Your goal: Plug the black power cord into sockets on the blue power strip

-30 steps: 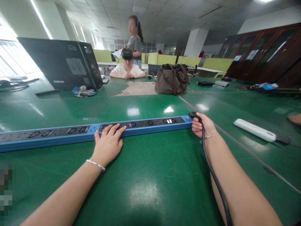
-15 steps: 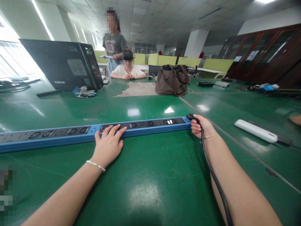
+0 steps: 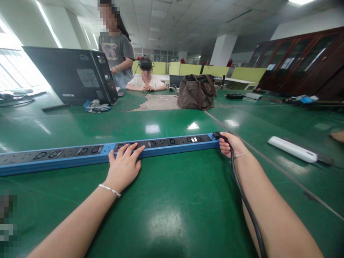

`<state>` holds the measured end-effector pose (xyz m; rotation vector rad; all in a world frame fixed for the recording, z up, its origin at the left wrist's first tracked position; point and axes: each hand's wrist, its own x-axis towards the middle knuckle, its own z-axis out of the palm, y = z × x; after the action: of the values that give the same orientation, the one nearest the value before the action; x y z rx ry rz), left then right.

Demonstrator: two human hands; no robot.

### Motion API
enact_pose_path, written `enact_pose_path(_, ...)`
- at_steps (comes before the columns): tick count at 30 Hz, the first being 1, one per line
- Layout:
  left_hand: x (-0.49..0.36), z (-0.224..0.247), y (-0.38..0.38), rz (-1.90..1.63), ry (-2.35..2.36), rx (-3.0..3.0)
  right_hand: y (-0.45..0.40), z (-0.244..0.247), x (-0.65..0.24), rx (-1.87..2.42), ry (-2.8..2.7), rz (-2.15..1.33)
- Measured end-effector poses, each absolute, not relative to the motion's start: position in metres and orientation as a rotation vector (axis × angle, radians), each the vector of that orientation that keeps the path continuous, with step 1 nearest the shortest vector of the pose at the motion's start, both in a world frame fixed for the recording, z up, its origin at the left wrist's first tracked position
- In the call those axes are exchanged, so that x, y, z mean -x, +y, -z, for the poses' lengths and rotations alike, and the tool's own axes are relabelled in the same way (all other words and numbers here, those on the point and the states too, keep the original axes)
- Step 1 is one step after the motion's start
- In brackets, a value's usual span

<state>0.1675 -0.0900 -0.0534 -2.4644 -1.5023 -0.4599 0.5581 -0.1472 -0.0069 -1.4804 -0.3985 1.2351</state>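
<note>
- Beyond the left hand's (image 3: 124, 166) fingers, toward the far side of the green table (image 3: 172, 200), lie a pair of gloves (image 3: 98, 106) and a black computer case (image 3: 70, 75).
- A brown bag (image 3: 195, 94) sits farther off, beyond and to the left of the right hand's (image 3: 231, 144) fingers; a white bar (image 3: 291, 148) lies to their right, well apart from them.
- Past the gloves, one person (image 3: 146, 83) sits at the far edge and another (image 3: 116, 52) stands behind the case.
- The left fingers are spread, resting on the power strip (image 3: 108, 147) and covering some of its sockets.
- The right fingers are curled round a black plug (image 3: 215, 135) at the strip's right end, hiding part of it; whether it is seated cannot be told.
- The strip lies under the left fingers, its long axis running left to right, rising slightly toward the right fingers.
- From the right fingers the black cable (image 3: 243, 193) drops back along the forearm.
- The strip is blue-edged, with black socket panels, a blue section beside the left fingers and two small white marks nearer the right ones.
</note>
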Motion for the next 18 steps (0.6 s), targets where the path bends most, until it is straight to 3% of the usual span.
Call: enact_pose_path(18, -0.168, 0.052, -0.091, 0.438, -1.519, 2.481, -0.146, 0.004, -0.56, 1.631, -0.458, -1.286)
